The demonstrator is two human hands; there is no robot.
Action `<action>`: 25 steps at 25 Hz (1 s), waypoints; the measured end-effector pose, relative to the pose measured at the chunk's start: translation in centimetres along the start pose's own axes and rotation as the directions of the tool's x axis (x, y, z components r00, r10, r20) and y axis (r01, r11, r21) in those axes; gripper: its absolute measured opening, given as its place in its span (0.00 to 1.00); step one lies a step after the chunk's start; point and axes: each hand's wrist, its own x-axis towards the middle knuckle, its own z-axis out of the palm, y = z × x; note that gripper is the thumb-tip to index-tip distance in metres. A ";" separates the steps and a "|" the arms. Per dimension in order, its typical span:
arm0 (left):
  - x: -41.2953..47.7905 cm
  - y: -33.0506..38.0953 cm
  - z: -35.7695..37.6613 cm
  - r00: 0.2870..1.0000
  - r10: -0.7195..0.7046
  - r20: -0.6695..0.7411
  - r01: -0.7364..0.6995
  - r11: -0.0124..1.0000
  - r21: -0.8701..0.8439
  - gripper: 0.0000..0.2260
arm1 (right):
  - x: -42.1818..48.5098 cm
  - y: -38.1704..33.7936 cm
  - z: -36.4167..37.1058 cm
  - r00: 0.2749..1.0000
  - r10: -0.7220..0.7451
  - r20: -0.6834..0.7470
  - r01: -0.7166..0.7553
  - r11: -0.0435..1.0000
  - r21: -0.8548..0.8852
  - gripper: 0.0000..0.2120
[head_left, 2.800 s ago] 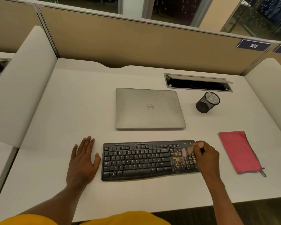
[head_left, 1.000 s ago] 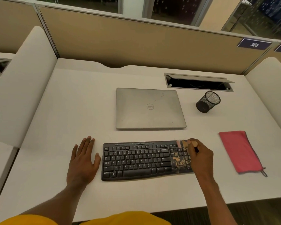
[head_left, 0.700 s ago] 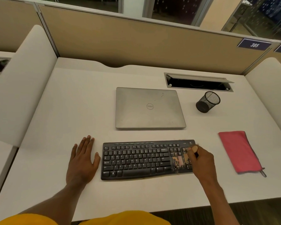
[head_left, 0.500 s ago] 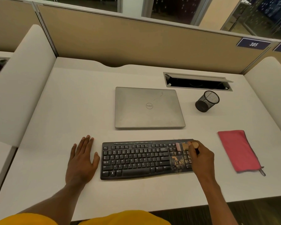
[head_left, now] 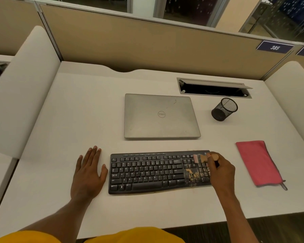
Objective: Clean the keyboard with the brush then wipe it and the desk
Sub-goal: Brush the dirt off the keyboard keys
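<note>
I am seeing the right hand (head_left: 221,171) gripping the brush (head_left: 203,158) over the far right corner of the keyboard (head_left: 153,172), its knuckles hiding the keypad's edge. The brush head is blurring, so I cannot make out its bristles. The left hand (head_left: 88,174) is lying open and flat on the desk (head_left: 81,109), just beside the keyboard. The red cloth (head_left: 258,162) is sitting apart, to the right.

Bare desk (head_left: 77,106) wide open left of laptop (head_left: 161,116); narrow gap between keyboard (head_left: 147,172) and laptop; right side crowded by cloth (head_left: 256,162), mesh cup (head_left: 224,109).
</note>
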 end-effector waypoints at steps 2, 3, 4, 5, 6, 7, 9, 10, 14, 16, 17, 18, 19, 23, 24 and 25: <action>0.0 0.1 -0.1 1.000 0.001 -0.002 -0.001 1.000 0.001 0.33 | -0.2 0.6 0.2 1.000 0.020 0.014 -0.020 0.999 -0.025 0.08; 0.0 0.1 -0.1 1.000 -0.001 -0.002 0.001 1.000 0.001 0.33 | -0.3 0.9 0.1 0.999 0.031 0.039 -0.028 0.998 -0.051 0.09; 0.0 0.1 -0.1 1.000 -0.002 -0.002 0.002 1.000 0.001 0.33 | -0.4 1.1 0.0 0.996 0.045 0.071 -0.039 0.996 -0.078 0.10; 0.0 0.1 -0.1 1.000 -0.001 -0.002 0.001 1.000 0.001 0.33 | -0.5 1.1 -0.3 0.994 0.053 0.097 -0.043 0.994 -0.105 0.12; 0.0 0.1 -0.1 1.000 0.000 -0.004 0.000 1.000 0.001 0.33 | -0.4 0.9 -0.5 0.992 0.052 0.114 -0.038 0.992 -0.122 0.13; 0.0 0.1 -0.1 1.000 0.001 -0.004 -0.001 1.000 0.002 0.33 | -0.3 0.5 -0.8 0.991 0.047 0.124 -0.031 0.992 -0.124 0.14; 0.0 0.1 -0.1 1.000 -0.002 -0.004 0.002 1.000 0.001 0.33 | 0.4 -0.7 -1.1 0.990 0.007 0.144 0.008 0.994 -0.106 0.11; 0.0 0.1 -0.1 1.000 -0.003 -0.006 0.003 1.000 0.000 0.33 | 0.9 -1.3 -1.1 0.986 -0.022 0.167 0.037 0.995 -0.091 0.08; 0.0 0.0 -0.1 1.000 0.003 -0.003 -0.003 1.000 0.000 0.33 | 2.4 -2.9 0.3 0.930 -0.072 0.361 0.094 0.995 -0.042 0.06; 0.0 0.1 -0.1 1.000 0.002 0.000 -0.002 1.000 -0.003 0.33 | 2.5 -3.3 1.2 0.879 -0.095 0.468 0.121 0.992 -0.024 0.09; 0.0 0.1 -0.1 1.000 0.001 0.001 -0.001 1.000 -0.003 0.33 | 2.6 -3.2 1.4 0.860 -0.112 0.499 0.148 0.989 -0.032 0.10; 0.0 0.1 -0.1 1.000 0.002 0.001 -0.002 1.000 -0.002 0.33 | 2.8 -2.9 1.4 0.850 -0.125 0.511 0.177 0.983 -0.053 0.11; 0.0 0.1 -0.1 1.000 0.002 -0.001 -0.002 1.000 0.001 0.33 | 3.2 -2.4 1.0 0.848 -0.128 0.514 0.206 0.974 -0.096 0.12; 0.0 0.0 0.0 1.000 -0.001 -0.003 0.001 1.000 0.002 0.33 | 4.6 -1.9 -1.3 0.880 -0.047 0.472 0.270 0.868 -0.417 0.09; 0.0 0.0 0.0 1.000 0.000 -0.005 0.000 1.000 0.000 0.33 | 4.8 -2.0 -1.6 0.894 -0.043 0.445 0.280 0.830 -0.483 0.08; 0.0 0.0 0.1 1.000 -0.001 -0.005 0.001 1.000 -0.001 0.33 | 4.8 -2.3 -1.5 0.904 -0.063 0.422 0.287 0.822 -0.492 0.07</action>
